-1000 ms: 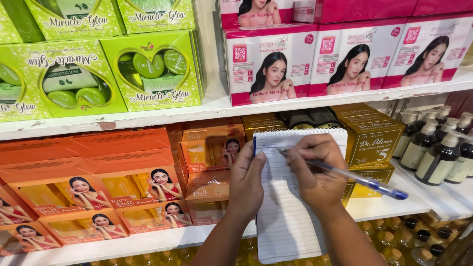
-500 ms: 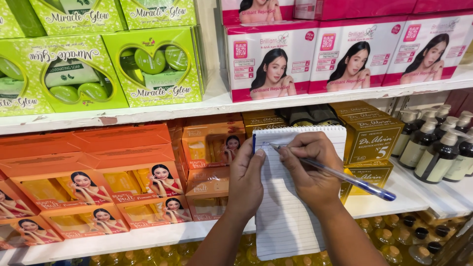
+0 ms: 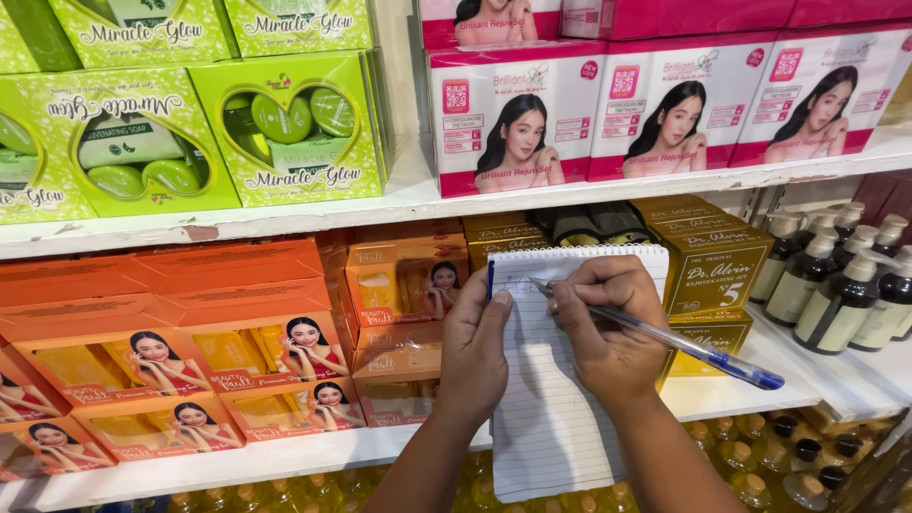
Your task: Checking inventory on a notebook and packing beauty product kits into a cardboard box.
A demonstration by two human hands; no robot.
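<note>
Head view: left hand (image 3: pixel 472 356) holds the notepad (image 3: pixel 560 399) up in front of the shelves, fingers wrapped around its left edge, thumb on the page. Right hand (image 3: pixel 608 328) is closed on the pen (image 3: pixel 665 334) in a writing grip — tip on the top lines of the page, blue cap end pointing down-right.

Change vs 1 s ago: the pen tip has crept left along the top line, from about mid-page to near the left margin, just beside the left thumb. Right hand has rolled with it; knuckles now sit over the upper middle of the page. Reads like the start of a fresh line — the writing is still at the top of the sheet, and the rest of the page shows only ruled lines.

Left hand has barely shifted; pad stays upright, spiral at the top, same spot against the orange boxes (image 3: pixel 256 356).

Around it: green boxes (image 3: pixel 285 133) upper left, pink-and-white boxes (image 3: pixel 518 119) upper right, gold boxes (image 3: pixel 712 261) just behind the pad's right edge, dark pump bottles (image 3: pixel 841 285) at far right, yellow bottles (image 3: pixel 760 456) on the shelf below. Faint marks at the top left of the page are too small to read.
</note>
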